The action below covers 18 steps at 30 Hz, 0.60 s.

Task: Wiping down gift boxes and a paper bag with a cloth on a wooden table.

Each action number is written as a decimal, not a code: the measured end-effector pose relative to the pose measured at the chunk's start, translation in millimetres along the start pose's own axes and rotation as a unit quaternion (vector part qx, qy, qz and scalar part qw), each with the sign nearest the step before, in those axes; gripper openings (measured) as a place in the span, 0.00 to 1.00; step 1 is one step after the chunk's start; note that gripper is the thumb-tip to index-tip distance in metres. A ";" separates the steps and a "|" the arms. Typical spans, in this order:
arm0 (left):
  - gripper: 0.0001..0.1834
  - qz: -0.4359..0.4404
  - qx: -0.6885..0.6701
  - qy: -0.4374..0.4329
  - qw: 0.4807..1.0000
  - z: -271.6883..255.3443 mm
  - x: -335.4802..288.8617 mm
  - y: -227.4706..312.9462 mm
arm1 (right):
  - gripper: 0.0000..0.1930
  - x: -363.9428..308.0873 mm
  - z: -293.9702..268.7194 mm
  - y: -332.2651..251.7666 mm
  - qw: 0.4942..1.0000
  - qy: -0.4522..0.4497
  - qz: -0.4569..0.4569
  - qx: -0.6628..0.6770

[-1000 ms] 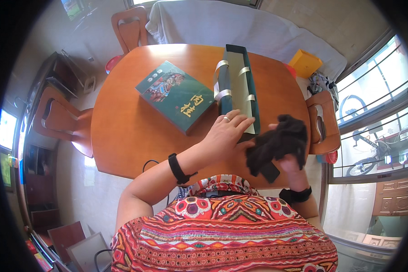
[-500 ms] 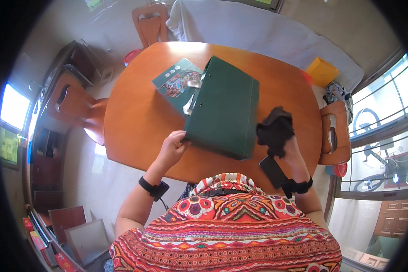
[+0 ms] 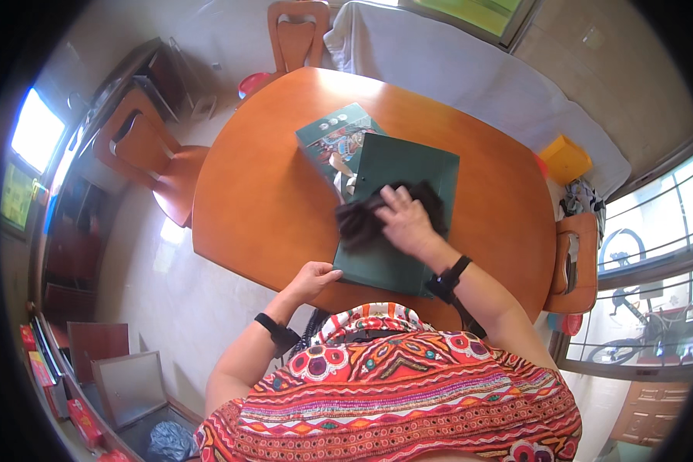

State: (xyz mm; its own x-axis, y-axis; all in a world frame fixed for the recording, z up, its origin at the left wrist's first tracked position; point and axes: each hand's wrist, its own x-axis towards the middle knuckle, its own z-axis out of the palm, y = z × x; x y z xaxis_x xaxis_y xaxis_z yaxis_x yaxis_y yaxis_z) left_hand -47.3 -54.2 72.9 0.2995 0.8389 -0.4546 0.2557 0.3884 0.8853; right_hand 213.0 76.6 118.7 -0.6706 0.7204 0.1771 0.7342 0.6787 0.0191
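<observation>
Head view: at the frame's centre, a green bag point(image 3: 416, 159) lies on the table point(image 3: 235, 181), overlapping a patterned green box point(image 3: 339, 140) at upper centre. Just below centre, your left hand point(image 3: 312, 282) pinches the bag's corner, thumb on top. Your right hand point(image 3: 410, 227), blurred, spreads over a dark cloth point(image 3: 357, 225); its grip is unclear. Best to brace that corner and stroke evenly, palm flat, clear of the ribbon handles point(image 3: 342, 165)
</observation>
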 end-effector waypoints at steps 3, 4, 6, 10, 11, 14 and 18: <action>0.15 -0.031 0.006 -0.010 0.999 -3.1 -3.0 2.5 | 0.21 16.3 -3.0 52.9 0.987 0.046 0.151 -0.031; 0.15 -0.029 0.002 -0.008 1.000 -1.4 -3.4 -1.1 | 0.23 14.4 0.7 65.4 0.976 0.092 0.181 -0.071; 0.13 -0.029 -0.060 0.006 0.998 0.9 -4.2 -8.7 | 0.24 13.8 -3.7 64.3 0.975 0.106 0.179 -0.082; 0.10 0.005 -0.087 0.054 0.995 0.5 -11.3 -6.1 | 0.25 -7.6 -17.7 10.0 0.998 0.030 0.049 0.038; 0.09 0.025 -0.090 0.047 0.995 -6.2 -14.5 -10.0 | 0.26 -15.2 -21.0 -17.8 0.997 0.000 0.006 0.072; 0.08 0.053 -0.076 0.041 0.995 -11.9 -14.6 -14.2 | 0.29 -36.3 -31.2 -70.0 0.957 -0.042 -0.149 0.245; 0.07 0.047 -0.084 0.034 0.995 -4.8 -19.4 0.9 | 0.22 -25.0 -28.3 -70.0 0.965 -0.031 -0.160 0.207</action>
State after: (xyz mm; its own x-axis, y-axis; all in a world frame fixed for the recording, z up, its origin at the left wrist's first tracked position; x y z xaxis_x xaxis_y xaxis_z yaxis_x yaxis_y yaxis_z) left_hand -57.2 -68.4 83.0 0.2514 0.8960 -0.3661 0.0706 0.3603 0.9302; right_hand 181.4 7.1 140.7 -0.8705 0.4624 0.1687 0.3912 0.8580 -0.3330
